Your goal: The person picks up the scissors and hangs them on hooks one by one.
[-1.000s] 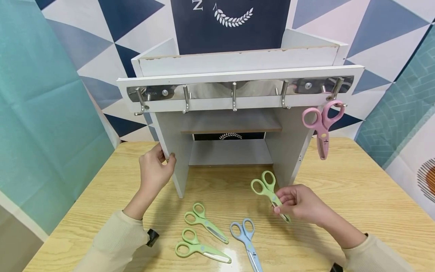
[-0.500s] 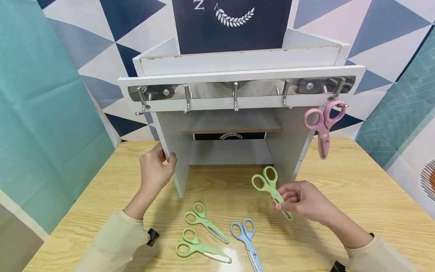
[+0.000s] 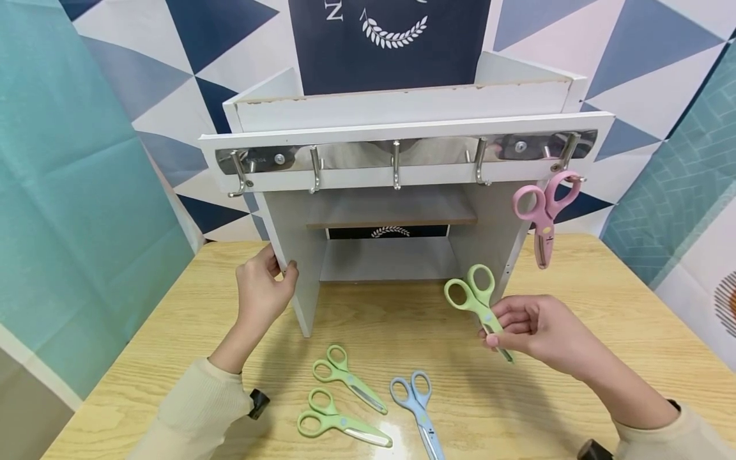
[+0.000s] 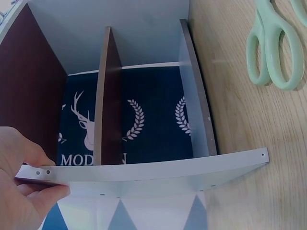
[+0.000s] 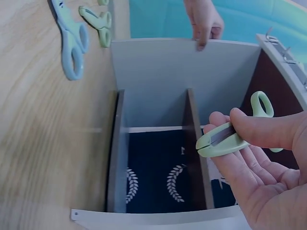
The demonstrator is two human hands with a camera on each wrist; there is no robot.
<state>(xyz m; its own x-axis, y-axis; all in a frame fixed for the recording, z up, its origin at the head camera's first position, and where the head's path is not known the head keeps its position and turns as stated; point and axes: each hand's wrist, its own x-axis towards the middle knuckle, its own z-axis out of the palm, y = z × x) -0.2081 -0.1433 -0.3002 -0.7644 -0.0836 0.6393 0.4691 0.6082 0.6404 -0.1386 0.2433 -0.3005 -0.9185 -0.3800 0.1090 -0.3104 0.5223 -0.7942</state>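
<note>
My left hand (image 3: 261, 281) grips the front edge of the left side panel of a white shelf unit (image 3: 402, 105), thumb on the inner face. In my right hand (image 3: 535, 329) a pair of green scissors (image 3: 477, 303) is pinched by the blades, handles pointing up and to the left, raised in front of the right side panel. The right wrist view shows the thumb on top of the green blades (image 5: 223, 139) with fingers beneath. Pink scissors (image 3: 543, 214) hang by a handle loop from the rightmost hook (image 3: 569, 153) of the metal rack.
Two more green scissors (image 3: 347, 377) (image 3: 339, 420) and one pair of blue scissors (image 3: 418, 409) lie on the wooden table (image 3: 144, 358) in front of the unit. Several other hooks (image 3: 397, 165) line the rack. A patterned wall stands behind, and a teal cloth (image 3: 75, 160) hangs at the left.
My right hand has lifted the green scissors and carried them to the right, toward the side below the pink scissors. The left hand stays on the panel.
</note>
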